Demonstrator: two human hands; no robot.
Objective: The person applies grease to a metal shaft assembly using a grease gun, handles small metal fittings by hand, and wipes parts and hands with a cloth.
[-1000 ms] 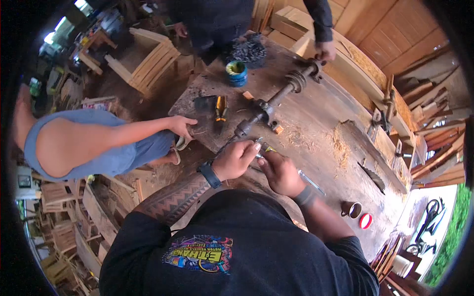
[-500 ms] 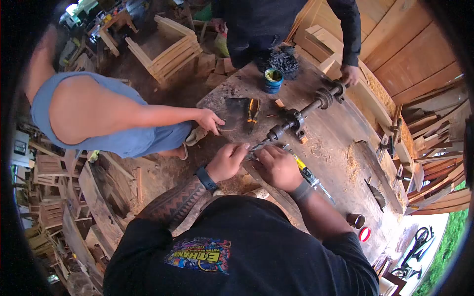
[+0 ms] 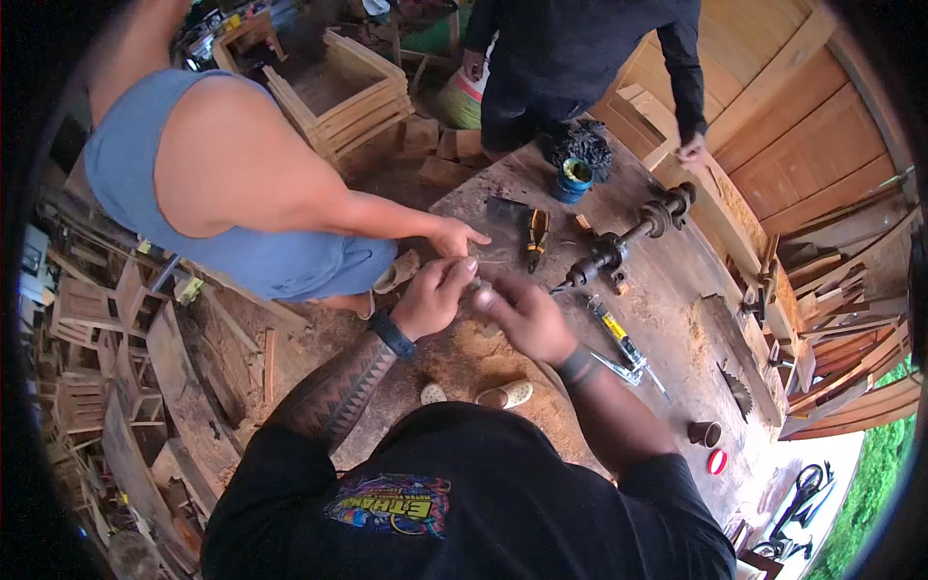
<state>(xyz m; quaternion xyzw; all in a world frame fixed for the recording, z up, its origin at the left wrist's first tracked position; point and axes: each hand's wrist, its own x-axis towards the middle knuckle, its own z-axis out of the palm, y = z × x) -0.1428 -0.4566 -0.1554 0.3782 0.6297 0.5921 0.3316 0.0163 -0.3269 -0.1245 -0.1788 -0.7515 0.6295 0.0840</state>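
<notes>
My left hand (image 3: 432, 298) is closed, its thumb and fingers pinched on a small greyish piece whose kind I cannot make out. Close beside it, my right hand (image 3: 530, 319) has bent fingers near the same piece, slightly blurred by motion. To the right of both hands a metal shaft (image 3: 633, 235) with collars and mounts lies across the wooden table (image 3: 667, 319). A grease gun (image 3: 614, 331) with a yellow label rests just beyond my right hand. Pliers (image 3: 537, 237) with orange-and-black handles lie farther up the table.
A co-worker's hand (image 3: 458, 237) reaches in right above my left hand. Another person's hand (image 3: 692, 150) hovers past the shaft's far end. A blue tub (image 3: 573, 181) stands by a dark crumpled bundle (image 3: 578, 148). A toothed saw blade (image 3: 737, 389), brown cup (image 3: 705, 433) and red ring (image 3: 716, 462) are at right.
My hands have drawn away from the shaft's near end, leaving the grease gun fully in view. The co-worker's hand has come closer to my left hand; the other person's hand has left the shaft.
</notes>
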